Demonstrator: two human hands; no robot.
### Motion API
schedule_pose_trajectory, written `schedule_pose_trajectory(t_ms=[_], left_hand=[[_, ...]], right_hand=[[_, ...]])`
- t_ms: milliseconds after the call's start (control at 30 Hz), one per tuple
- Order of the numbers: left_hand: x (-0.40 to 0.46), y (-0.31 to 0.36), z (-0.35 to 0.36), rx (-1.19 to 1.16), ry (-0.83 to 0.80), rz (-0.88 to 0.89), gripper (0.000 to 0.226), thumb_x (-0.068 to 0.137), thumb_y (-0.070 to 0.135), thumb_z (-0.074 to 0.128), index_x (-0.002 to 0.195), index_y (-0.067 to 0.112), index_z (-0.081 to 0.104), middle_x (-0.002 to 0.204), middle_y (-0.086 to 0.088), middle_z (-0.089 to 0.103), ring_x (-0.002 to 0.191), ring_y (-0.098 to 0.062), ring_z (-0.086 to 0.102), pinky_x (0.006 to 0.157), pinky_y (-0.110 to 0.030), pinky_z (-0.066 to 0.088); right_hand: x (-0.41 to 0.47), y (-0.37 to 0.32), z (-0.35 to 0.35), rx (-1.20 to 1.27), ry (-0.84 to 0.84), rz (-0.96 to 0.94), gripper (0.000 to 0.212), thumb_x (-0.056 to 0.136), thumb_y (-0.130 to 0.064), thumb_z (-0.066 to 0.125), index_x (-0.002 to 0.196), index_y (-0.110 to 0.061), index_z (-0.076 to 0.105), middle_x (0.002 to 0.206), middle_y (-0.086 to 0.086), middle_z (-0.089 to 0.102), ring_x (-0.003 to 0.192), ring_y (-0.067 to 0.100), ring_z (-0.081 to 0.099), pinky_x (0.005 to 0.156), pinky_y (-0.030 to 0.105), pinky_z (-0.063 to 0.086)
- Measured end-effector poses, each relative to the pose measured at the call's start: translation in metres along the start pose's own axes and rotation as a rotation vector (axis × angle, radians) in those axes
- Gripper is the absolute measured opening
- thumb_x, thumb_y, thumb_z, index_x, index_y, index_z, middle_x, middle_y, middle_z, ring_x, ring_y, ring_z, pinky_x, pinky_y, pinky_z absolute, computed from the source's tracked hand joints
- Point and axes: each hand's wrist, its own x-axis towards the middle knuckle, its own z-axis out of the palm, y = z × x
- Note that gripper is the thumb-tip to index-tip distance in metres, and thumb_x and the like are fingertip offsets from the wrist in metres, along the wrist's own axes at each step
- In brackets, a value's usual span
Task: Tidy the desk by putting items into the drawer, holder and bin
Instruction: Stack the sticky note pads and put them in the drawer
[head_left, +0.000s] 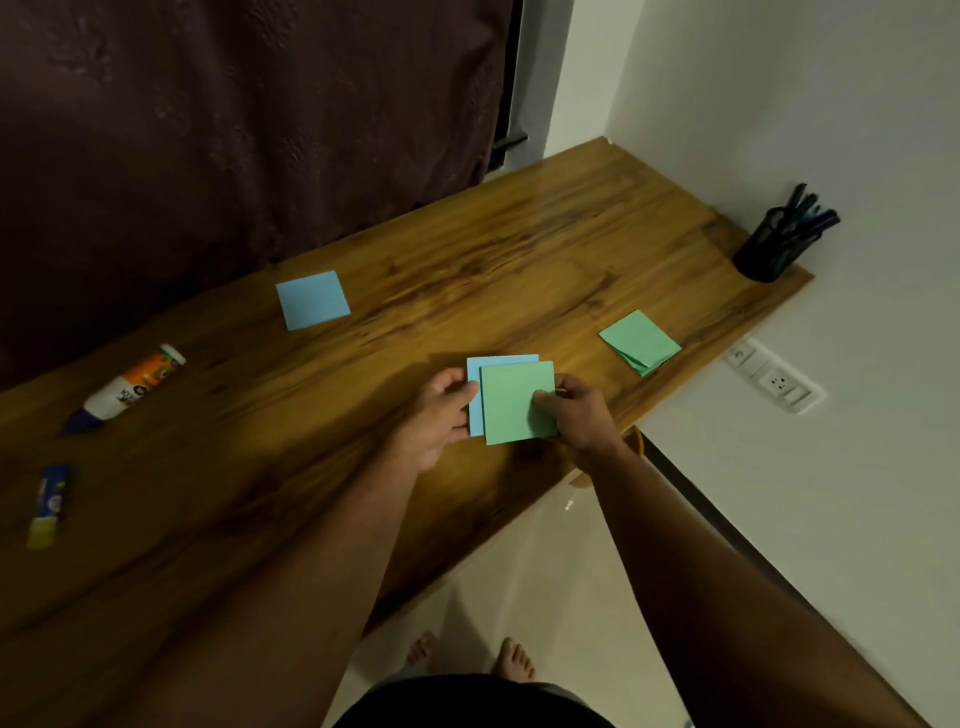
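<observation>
A person stands at a long wooden tabletop (519, 249) that runs from the lower left toward a white corner at the upper right. Both bare arms reach forward over it.

The left hand (441, 415) pinches the left edge of a blue square note (475, 374), thumb on top. The right hand (574, 415) grips a green square note (511, 402) at its right edge, thumb pressed on its face. The green note lies over the blue one, shifted slightly right and toward the person, so only a strip of blue shows along the top and left. Both squares sit nearly straight to the viewer, just above or on the wood near the front edge; I cannot tell which.

Farther back on the left, a second blue note (312, 300) lies flat and alone, turned slightly. To the right, near the tabletop's edge, a small green stack (640, 340) lies turned like a diamond, its lower sheets fanned out.

At the far left a glue bottle (127, 389) lies on its side, long axis slanting, dark cap toward the lower left. Below it a glue stick (49, 506) also lies down, its pale end pointing toward the person.

In the far right corner stands a dark mesh holder (769, 249), upright, filled with several dark pens (810, 215) leaning rightward.
</observation>
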Motion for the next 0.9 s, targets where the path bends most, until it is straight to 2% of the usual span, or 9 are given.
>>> schedule_pose_trajectory(t_ms=[67, 200, 333, 433, 600, 733, 833, 900], left_hand=[[0.0, 0.006, 0.004, -0.023, -0.043, 0.025, 0.039, 0.098, 0.023, 0.054, 0.136, 0.018, 0.046, 0.121, -0.007, 0.066, 0.107, -0.024, 0.065, 0.095, -0.048, 0.052], [0.004, 0.018, 0.015, -0.031, -0.119, 0.06, 0.041, 0.099, 0.026, 0.05, 0.139, 0.02, 0.042, 0.123, -0.007, 0.064, 0.109, -0.024, 0.064, 0.093, -0.047, 0.052], [0.011, 0.027, 0.042, 0.092, -0.144, 0.082, 0.043, 0.099, 0.03, 0.051, 0.139, 0.016, 0.044, 0.122, -0.008, 0.064, 0.105, -0.021, 0.064, 0.077, -0.035, 0.055], [0.02, 0.034, 0.07, 0.21, -0.113, 0.096, 0.043, 0.097, 0.023, 0.055, 0.138, 0.016, 0.045, 0.127, -0.009, 0.061, 0.104, -0.019, 0.062, 0.065, -0.026, 0.052], [0.044, 0.051, 0.114, 0.28, -0.127, 0.101, 0.046, 0.097, 0.016, 0.055, 0.141, 0.015, 0.042, 0.131, -0.011, 0.058, 0.114, -0.026, 0.061, 0.06, -0.024, 0.053], [0.074, 0.063, 0.151, 0.341, -0.123, 0.109, 0.044, 0.1, 0.022, 0.05, 0.142, 0.013, 0.041, 0.131, -0.01, 0.059, 0.104, -0.021, 0.064, 0.068, -0.027, 0.055], [0.099, 0.07, 0.18, 0.407, -0.051, 0.136, 0.044, 0.099, 0.019, 0.052, 0.141, 0.01, 0.043, 0.133, -0.01, 0.057, 0.109, -0.021, 0.061, 0.076, -0.028, 0.051], [0.114, 0.074, 0.199, 0.531, -0.002, 0.208, 0.043, 0.097, 0.017, 0.054, 0.138, 0.006, 0.048, 0.135, -0.013, 0.055, 0.119, -0.023, 0.055, 0.089, -0.031, 0.047]], right_hand=[[0.001, -0.006, 0.004, -0.019, 0.03, -0.046, 0.028, 0.095, -0.021, 0.06, 0.122, -0.014, 0.057, 0.119, 0.007, 0.06, 0.106, 0.023, 0.061, 0.081, 0.041, 0.059], [0.005, -0.014, -0.001, -0.047, 0.099, -0.084, 0.034, 0.095, -0.022, 0.061, 0.127, -0.011, 0.057, 0.12, 0.007, 0.063, 0.108, 0.023, 0.062, 0.089, 0.045, 0.057], [0.014, -0.019, -0.021, -0.079, 0.139, -0.046, 0.03, 0.094, -0.021, 0.062, 0.121, -0.008, 0.058, 0.118, 0.01, 0.064, 0.106, 0.025, 0.063, 0.089, 0.042, 0.057], [0.023, -0.027, -0.041, -0.084, 0.151, -0.02, 0.028, 0.096, -0.02, 0.06, 0.121, -0.008, 0.058, 0.116, 0.011, 0.063, 0.103, 0.025, 0.064, 0.084, 0.039, 0.058], [0.046, -0.048, -0.086, -0.062, 0.135, 0.005, 0.028, 0.098, -0.015, 0.054, 0.123, -0.004, 0.053, 0.114, 0.012, 0.061, 0.103, 0.027, 0.064, 0.089, 0.045, 0.056], [0.072, -0.062, -0.137, 0.043, 0.145, 0.051, 0.036, 0.097, -0.012, 0.055, 0.131, -0.005, 0.048, 0.119, 0.015, 0.059, 0.107, 0.03, 0.061, 0.092, 0.048, 0.054], [0.09, -0.067, -0.168, 0.142, 0.195, 0.108, 0.029, 0.097, -0.007, 0.053, 0.125, -0.005, 0.05, 0.111, 0.015, 0.059, 0.097, 0.029, 0.061, 0.077, 0.042, 0.055], [0.102, -0.063, -0.183, 0.239, 0.2, 0.186, 0.028, 0.095, -0.005, 0.053, 0.123, -0.002, 0.051, 0.111, 0.017, 0.062, 0.094, 0.032, 0.064, 0.067, 0.041, 0.055]])
